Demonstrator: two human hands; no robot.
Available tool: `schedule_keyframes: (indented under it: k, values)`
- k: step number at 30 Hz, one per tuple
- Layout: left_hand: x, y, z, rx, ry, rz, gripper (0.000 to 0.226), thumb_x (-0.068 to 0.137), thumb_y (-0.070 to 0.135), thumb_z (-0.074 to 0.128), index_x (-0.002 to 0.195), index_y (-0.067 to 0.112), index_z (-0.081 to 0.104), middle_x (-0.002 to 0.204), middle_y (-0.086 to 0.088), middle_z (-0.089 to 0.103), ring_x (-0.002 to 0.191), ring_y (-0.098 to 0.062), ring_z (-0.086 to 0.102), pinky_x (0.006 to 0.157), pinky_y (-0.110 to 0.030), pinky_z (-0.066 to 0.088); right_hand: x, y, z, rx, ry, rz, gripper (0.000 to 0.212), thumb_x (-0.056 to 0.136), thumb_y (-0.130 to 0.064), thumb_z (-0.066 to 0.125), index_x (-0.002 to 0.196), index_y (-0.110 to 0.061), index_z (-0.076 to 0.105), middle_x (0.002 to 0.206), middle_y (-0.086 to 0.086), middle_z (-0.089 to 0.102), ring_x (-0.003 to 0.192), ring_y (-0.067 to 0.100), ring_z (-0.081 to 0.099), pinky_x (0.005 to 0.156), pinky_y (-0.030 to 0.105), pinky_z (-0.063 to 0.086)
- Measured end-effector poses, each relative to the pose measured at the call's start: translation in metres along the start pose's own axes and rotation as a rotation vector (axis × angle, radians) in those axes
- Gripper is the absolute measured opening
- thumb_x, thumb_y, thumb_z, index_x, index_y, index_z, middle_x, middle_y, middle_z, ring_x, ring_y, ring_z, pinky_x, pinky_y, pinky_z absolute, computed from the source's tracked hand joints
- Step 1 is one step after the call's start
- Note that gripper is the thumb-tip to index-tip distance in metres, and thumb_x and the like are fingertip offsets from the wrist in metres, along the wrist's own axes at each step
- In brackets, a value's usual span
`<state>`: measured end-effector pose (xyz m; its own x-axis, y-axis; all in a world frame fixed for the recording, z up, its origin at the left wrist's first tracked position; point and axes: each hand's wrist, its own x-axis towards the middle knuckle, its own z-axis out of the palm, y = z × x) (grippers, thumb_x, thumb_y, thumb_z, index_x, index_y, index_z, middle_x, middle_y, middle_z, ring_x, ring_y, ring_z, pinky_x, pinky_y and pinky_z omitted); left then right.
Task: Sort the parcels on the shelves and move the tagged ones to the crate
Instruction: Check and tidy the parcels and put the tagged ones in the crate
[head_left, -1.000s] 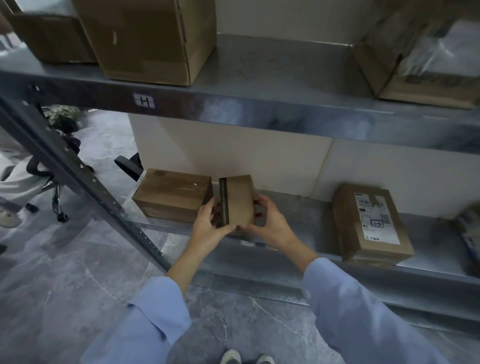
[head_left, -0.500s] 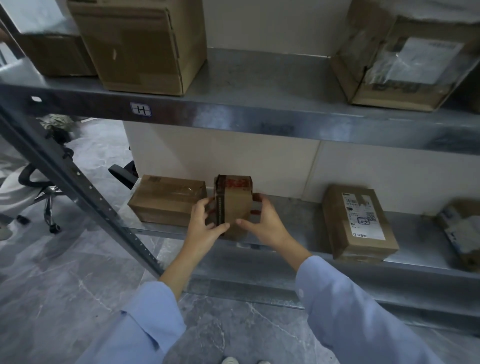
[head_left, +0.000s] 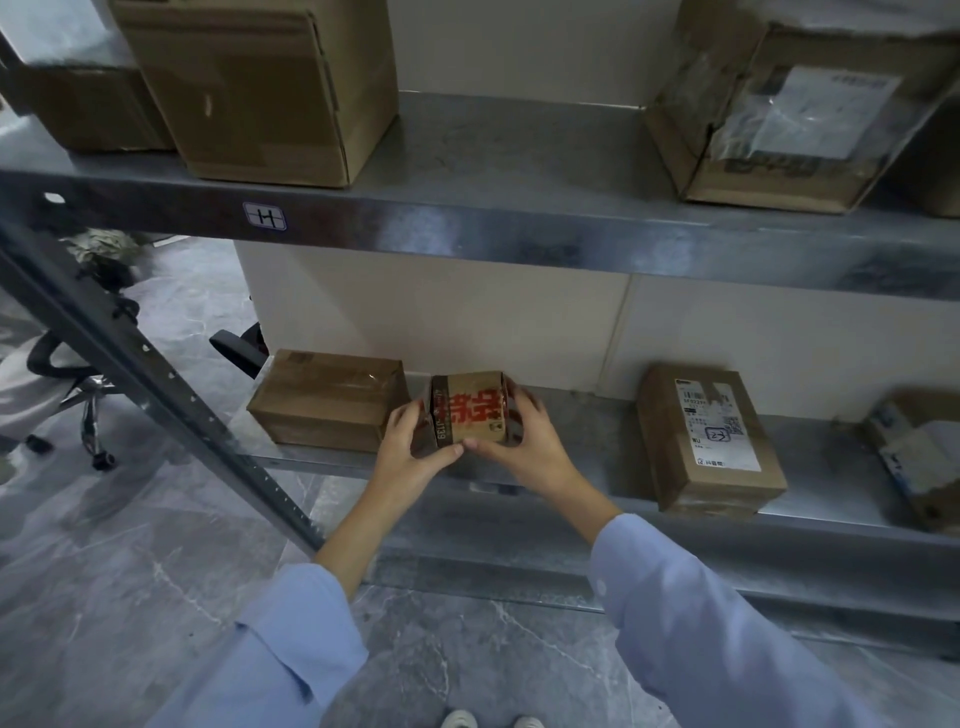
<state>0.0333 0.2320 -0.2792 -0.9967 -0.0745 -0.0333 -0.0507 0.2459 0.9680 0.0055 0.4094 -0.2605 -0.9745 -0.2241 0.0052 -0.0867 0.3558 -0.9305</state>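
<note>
**Asker:** What has changed in the last second?

**Describer:** The person has turned the small box (head_left: 470, 410) over in both hands. A second ago a plain face with a dark strip faced the camera. Now a face printed with large red characters shows, with pale numbers on a dark strip down its left edge. The left hand (head_left: 410, 452) grips the box's left side with curled fingers, and the right hand (head_left: 524, 447) grips the right side the same way. The box is at centre frame, at the front of the lower shelf (head_left: 587, 447). Whether it rests on the shelf cannot be told.

**Asker:** What does that mean for the sorting?

**Describer:** It reads as a check for a tag. No shipping label shows on the visible faces, so the decision likely depends on the hidden ones.

**Asker:** And the containers?

**Describer:** No crate is in view. The lower shelf holds a flat brown parcel (head_left: 327, 400) just left of the held box. Right of centre is a labelled parcel (head_left: 709, 441) with a white sticker, and another parcel (head_left: 919, 452) sits at the right edge. The upper shelf (head_left: 519, 156) carries a large box (head_left: 260, 88) at upper left and a taped box (head_left: 779, 104) at upper right. All are closed, so their contents are hidden.
</note>
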Motion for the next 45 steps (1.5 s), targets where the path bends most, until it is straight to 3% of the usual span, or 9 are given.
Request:
schedule_keyframes:
  k: [3, 7, 10, 13, 19, 21, 26, 30, 45]
  values:
    - [-0.002, -0.001, 0.002, -0.029, 0.006, -0.021, 0.074, 0.080, 0.015, 0.078, 0.142, 0.033, 0.041, 0.138, 0.007, 0.046, 0.129, -0.012, 0.044, 0.099, -0.032, 0.047, 0.000, 0.001, -0.002, -0.008, 0.016, -0.022, 0.084, 0.077, -0.019, 0.082, 0.148, -0.014, 0.037, 0.141, 0.004, 0.047, 0.129, 0.016, 0.048, 0.109, 0.037, 0.042]
    - [-0.002, -0.004, 0.004, -0.097, 0.011, -0.057, 0.071, 0.078, 0.011, 0.080, 0.134, 0.036, 0.045, 0.133, 0.001, 0.057, 0.122, -0.014, 0.054, 0.103, -0.045, 0.048, 0.000, 0.006, -0.002, 0.056, 0.022, 0.020, 0.080, 0.078, -0.008, 0.080, 0.144, -0.011, 0.036, 0.139, 0.002, 0.050, 0.125, 0.011, 0.051, 0.103, 0.028, 0.046]
    - [-0.002, -0.005, 0.006, -0.085, 0.029, -0.057, 0.071, 0.076, 0.008, 0.080, 0.126, 0.044, 0.044, 0.133, 0.004, 0.056, 0.122, -0.015, 0.056, 0.103, -0.046, 0.048, 0.001, 0.013, 0.000, 0.069, 0.003, 0.059, 0.074, 0.078, -0.005, 0.080, 0.137, -0.012, 0.036, 0.125, -0.016, 0.049, 0.110, -0.013, 0.053, 0.090, 0.009, 0.046]
    - [0.000, -0.008, 0.007, 0.006, 0.042, -0.049, 0.085, 0.075, 0.010, 0.081, 0.143, 0.034, 0.037, 0.142, 0.006, 0.047, 0.129, -0.016, 0.050, 0.104, -0.045, 0.047, 0.003, 0.021, 0.002, 0.048, -0.002, 0.060, 0.076, 0.077, -0.001, 0.079, 0.138, -0.008, 0.035, 0.118, -0.023, 0.046, 0.103, -0.027, 0.049, 0.083, 0.002, 0.042]
    - [0.006, -0.013, 0.007, 0.142, 0.092, 0.000, 0.074, 0.078, 0.007, 0.079, 0.141, 0.027, 0.045, 0.131, 0.002, 0.045, 0.121, -0.012, 0.050, 0.102, -0.045, 0.049, 0.007, 0.024, 0.008, -0.089, -0.009, 0.023, 0.083, 0.073, -0.013, 0.084, 0.144, -0.015, 0.040, 0.132, -0.007, 0.045, 0.131, 0.016, 0.042, 0.103, 0.022, 0.035]
    - [0.007, -0.017, 0.007, 0.145, 0.102, -0.021, 0.072, 0.078, 0.006, 0.078, 0.140, 0.025, 0.045, 0.130, 0.002, 0.045, 0.119, -0.010, 0.050, 0.100, -0.044, 0.050, 0.010, 0.028, 0.010, -0.104, -0.010, 0.044, 0.085, 0.074, -0.014, 0.084, 0.146, -0.016, 0.038, 0.137, 0.000, 0.044, 0.128, 0.014, 0.042, 0.103, 0.023, 0.036]
    - [0.011, -0.026, 0.007, 0.173, 0.071, -0.020, 0.070, 0.079, 0.007, 0.077, 0.140, 0.020, 0.045, 0.136, 0.000, 0.049, 0.123, -0.012, 0.050, 0.101, -0.046, 0.049, 0.016, 0.039, 0.016, -0.123, -0.009, 0.049, 0.079, 0.076, -0.013, 0.082, 0.143, -0.015, 0.040, 0.121, -0.012, 0.039, 0.125, 0.015, 0.044, 0.100, 0.032, 0.044]
    - [0.017, -0.033, 0.008, 0.172, 0.063, -0.044, 0.071, 0.079, 0.006, 0.077, 0.141, 0.018, 0.045, 0.136, -0.002, 0.054, 0.126, -0.014, 0.051, 0.101, -0.047, 0.049, 0.022, 0.048, 0.019, -0.119, -0.022, 0.079, 0.080, 0.077, -0.011, 0.081, 0.144, -0.015, 0.038, 0.133, -0.004, 0.048, 0.127, 0.017, 0.047, 0.102, 0.040, 0.048]
    - [0.025, -0.038, 0.008, 0.197, 0.038, -0.052, 0.073, 0.079, 0.002, 0.076, 0.142, 0.018, 0.044, 0.137, -0.002, 0.054, 0.128, -0.012, 0.049, 0.108, -0.043, 0.044, 0.032, 0.056, 0.013, -0.097, -0.123, 0.151, 0.083, 0.081, -0.014, 0.079, 0.148, -0.010, 0.032, 0.144, 0.008, 0.047, 0.130, 0.024, 0.048, 0.106, 0.040, 0.044]
